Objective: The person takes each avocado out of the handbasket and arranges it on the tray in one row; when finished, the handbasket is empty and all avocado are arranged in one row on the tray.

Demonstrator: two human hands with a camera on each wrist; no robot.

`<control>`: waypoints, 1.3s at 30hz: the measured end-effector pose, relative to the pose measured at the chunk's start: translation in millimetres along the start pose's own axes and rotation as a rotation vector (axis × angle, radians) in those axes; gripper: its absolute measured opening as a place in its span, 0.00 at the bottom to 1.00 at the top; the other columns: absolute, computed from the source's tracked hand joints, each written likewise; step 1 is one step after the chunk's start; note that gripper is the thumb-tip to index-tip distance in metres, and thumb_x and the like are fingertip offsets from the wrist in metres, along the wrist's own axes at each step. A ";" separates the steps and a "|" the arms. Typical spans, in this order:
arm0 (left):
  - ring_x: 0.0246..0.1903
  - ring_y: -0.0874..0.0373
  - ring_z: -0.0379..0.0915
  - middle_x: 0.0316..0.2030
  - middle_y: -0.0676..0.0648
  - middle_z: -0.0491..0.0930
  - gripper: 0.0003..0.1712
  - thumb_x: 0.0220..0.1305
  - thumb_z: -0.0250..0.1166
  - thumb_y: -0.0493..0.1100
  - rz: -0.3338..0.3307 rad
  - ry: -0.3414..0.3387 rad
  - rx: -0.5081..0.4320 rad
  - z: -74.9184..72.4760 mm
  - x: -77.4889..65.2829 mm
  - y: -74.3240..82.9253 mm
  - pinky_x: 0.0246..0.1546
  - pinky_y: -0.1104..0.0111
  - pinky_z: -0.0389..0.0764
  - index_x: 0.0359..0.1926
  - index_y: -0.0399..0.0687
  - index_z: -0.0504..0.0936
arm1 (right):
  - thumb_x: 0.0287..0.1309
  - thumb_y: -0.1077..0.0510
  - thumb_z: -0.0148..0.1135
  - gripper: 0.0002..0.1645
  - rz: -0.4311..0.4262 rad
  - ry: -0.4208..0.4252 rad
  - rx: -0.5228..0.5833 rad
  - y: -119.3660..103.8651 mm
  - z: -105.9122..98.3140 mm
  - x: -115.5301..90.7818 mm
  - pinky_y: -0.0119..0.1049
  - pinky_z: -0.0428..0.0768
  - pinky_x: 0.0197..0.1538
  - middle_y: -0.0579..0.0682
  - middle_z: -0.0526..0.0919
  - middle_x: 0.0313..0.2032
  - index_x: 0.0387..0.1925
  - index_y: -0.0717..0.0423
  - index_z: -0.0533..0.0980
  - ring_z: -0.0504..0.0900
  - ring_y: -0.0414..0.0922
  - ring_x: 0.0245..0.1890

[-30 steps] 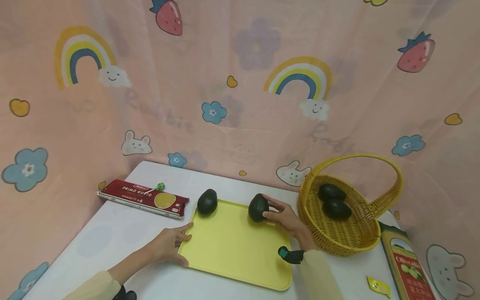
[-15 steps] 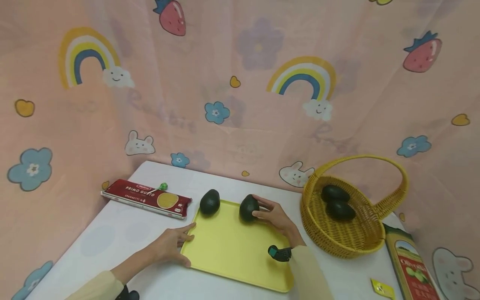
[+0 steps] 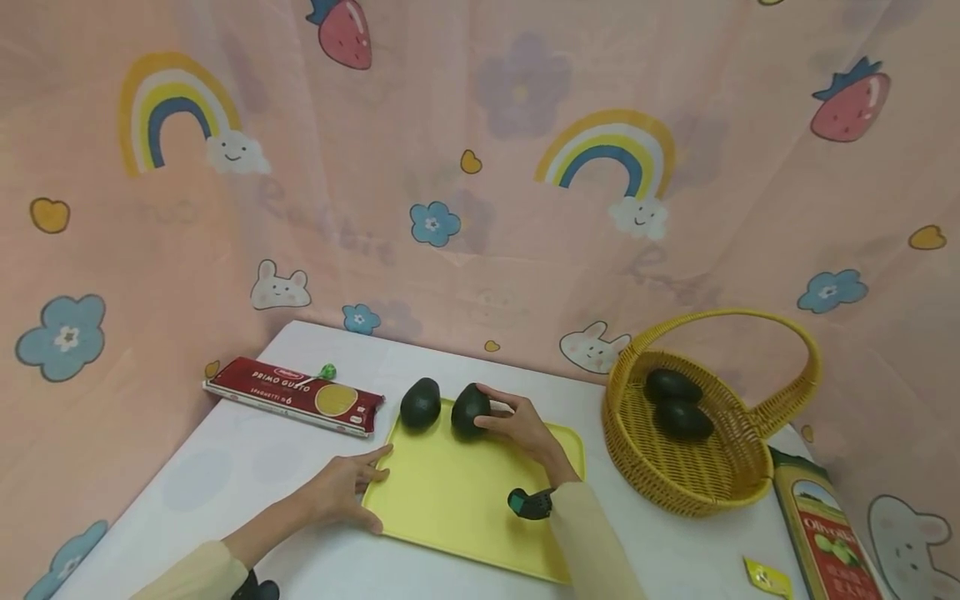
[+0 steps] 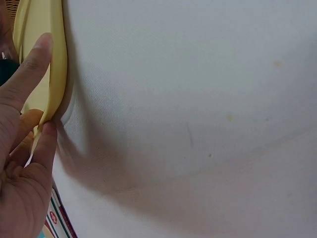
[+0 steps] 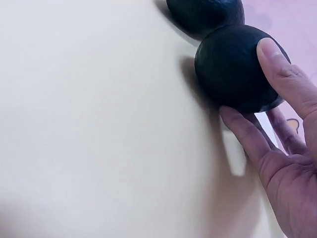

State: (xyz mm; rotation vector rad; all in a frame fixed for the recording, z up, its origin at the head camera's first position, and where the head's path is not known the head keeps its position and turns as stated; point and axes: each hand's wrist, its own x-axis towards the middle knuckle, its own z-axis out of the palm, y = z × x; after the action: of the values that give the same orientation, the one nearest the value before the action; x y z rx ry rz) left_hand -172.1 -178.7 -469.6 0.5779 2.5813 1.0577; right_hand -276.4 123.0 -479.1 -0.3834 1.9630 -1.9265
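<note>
My right hand (image 3: pixel 517 425) grips a dark green avocado (image 3: pixel 470 411) at the back edge of the yellow tray (image 3: pixel 465 508). The right wrist view shows the thumb (image 5: pixel 272 54) on one side of this avocado and the fingers under its other side. Just left of it a second avocado (image 3: pixel 420 405) stands at the tray's back left corner; the two overlap in the right wrist view. My left hand (image 3: pixel 337 492) holds the tray at its left edge, and the left wrist view shows fingertips on the rim (image 4: pixel 58 74) at a corner.
A yellow wicker basket (image 3: pixel 693 479) with two avocados (image 3: pixel 672 387) stands right of the tray. A red spaghetti pack (image 3: pixel 292 396) with a green-topped lollipop (image 3: pixel 327 372) lies at left. At lower right are a small yellow packet (image 3: pixel 767 577) and an Olivoilà package (image 3: pixel 828 533).
My right hand has moved left along the tray's back edge with the avocado, bringing it close to the other avocado. The left hand stays at the tray's edge.
</note>
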 end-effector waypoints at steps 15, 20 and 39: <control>0.52 0.38 0.75 0.67 0.34 0.61 0.44 0.34 0.82 0.45 0.014 0.001 0.014 3.2 0.0 -0.9 0.48 0.62 0.83 0.53 0.27 0.77 | 0.57 0.70 0.62 0.35 -0.017 0.011 0.043 1.5 18.7 7.7 0.41 0.83 0.52 0.63 0.64 0.67 0.66 0.58 0.66 0.74 0.58 0.59; 0.52 0.39 0.75 0.67 0.34 0.62 0.44 0.34 0.82 0.44 0.007 0.003 0.017 3.1 0.0 -0.2 0.47 0.64 0.83 0.54 0.27 0.77 | 0.58 0.69 0.63 0.35 -0.026 0.003 0.043 3.2 17.8 7.9 0.41 0.82 0.53 0.63 0.63 0.67 0.67 0.58 0.66 0.72 0.58 0.60; 0.53 0.39 0.75 0.67 0.34 0.62 0.44 0.35 0.82 0.45 0.025 -0.005 0.019 1.0 1.8 -3.7 0.48 0.61 0.82 0.54 0.27 0.76 | 0.57 0.69 0.64 0.37 -0.004 0.044 0.054 1.1 6.8 4.7 0.45 0.83 0.52 0.63 0.65 0.66 0.68 0.61 0.64 0.74 0.56 0.59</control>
State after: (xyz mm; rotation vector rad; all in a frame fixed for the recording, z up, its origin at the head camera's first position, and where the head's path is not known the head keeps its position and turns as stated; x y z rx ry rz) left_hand -174.2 -179.7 -473.1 0.6179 2.5889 1.0393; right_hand -277.6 114.8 -480.5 -0.3336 1.9344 -2.0016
